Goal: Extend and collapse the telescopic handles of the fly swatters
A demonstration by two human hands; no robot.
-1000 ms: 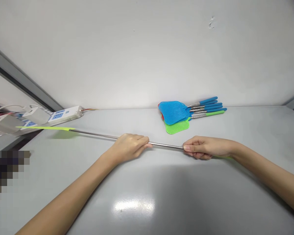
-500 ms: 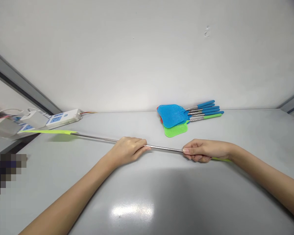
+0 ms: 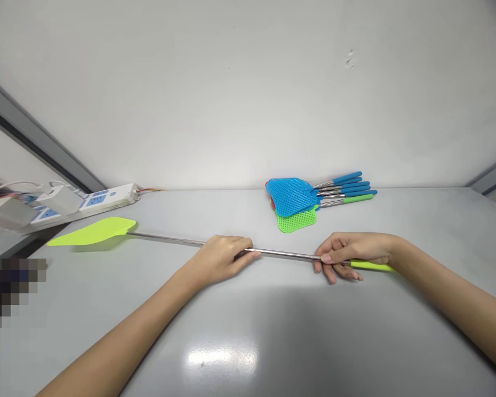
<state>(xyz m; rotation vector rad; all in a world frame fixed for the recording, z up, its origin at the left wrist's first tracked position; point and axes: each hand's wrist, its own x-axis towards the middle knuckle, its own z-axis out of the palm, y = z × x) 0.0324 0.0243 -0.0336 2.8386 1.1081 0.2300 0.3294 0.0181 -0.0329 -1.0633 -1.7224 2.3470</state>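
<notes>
A yellow-green fly swatter (image 3: 287, 254) with a long, extended metal rod lies across in front of me, its flat head at the left and its yellow-green grip at the right. My left hand (image 3: 223, 257) is closed around the middle of the rod. My right hand (image 3: 343, 256) pinches the rod just left of the grip, with the lower fingers loosened away from it. Part of the grip passes behind my right wrist. Behind the hands lies a stack of short fly swatters (image 3: 291, 196), blue on top, with green and a bit of red showing beneath.
A white power strip (image 3: 111, 197) with plugged-in adapters (image 3: 60, 199) and cables sits at the left back. The grey table (image 3: 314, 342) meets a pale wall (image 3: 231, 110) behind. A pixelated dark patch covers the left edge.
The swatter's head has turned from nearly edge-on to showing its flat face. My right hand's lower fingers have opened out, uncovering more of the grip. My left hand has shifted slightly right.
</notes>
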